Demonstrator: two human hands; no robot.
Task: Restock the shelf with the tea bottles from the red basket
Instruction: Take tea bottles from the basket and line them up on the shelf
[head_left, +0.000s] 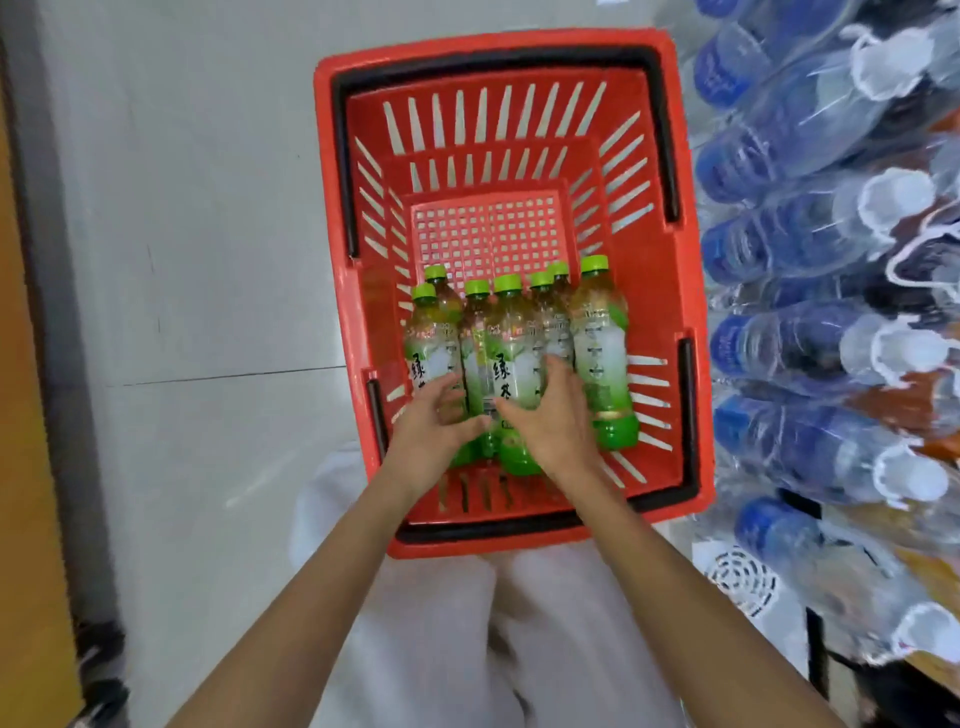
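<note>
A red basket (649, 291) stands on the floor in front of me. Several green-capped tea bottles (602, 343) lie side by side in its near half, caps pointing away. My left hand (428, 434) rests on the lower part of the left bottles, fingers curled around one. My right hand (550, 415) lies over the middle bottles (511, 343), fingers wrapped on one of them. The bottle bases under my hands are hidden.
Shrink-wrapped packs of blue-labelled water bottles (810, 343) fill the shelf along the right, close to the basket's side. Grey tiled floor (208, 260) stretches left of the basket. My knees in light trousers (519, 623) are just below the basket's near rim.
</note>
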